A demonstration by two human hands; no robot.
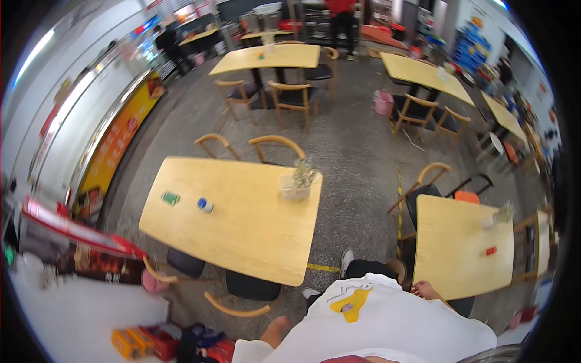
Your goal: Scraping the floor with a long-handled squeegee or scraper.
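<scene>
My right hand (424,289) is beside the near left corner of the right wooden table (458,231), its fingers somewhat bent. Whether it touches the edge, I cannot tell. Low at my left side hangs my left hand (278,325), blurred, with nothing visible in it. Ahead to the left stands a larger wooden table (245,218). On it are a small white container with a blue lid (204,205), a green packet (170,198) and a white planter box (295,188) with a leafy plant. The right table bears a small red object (491,251) and another plant.
Chairs surround the tables, including a black-seated chair (253,285) and one with a curved wooden back (426,177). Between the tables runs a grey floor aisle (354,181) with yellow tape. A display counter (118,145) lines the left. People (171,47) stand at the back.
</scene>
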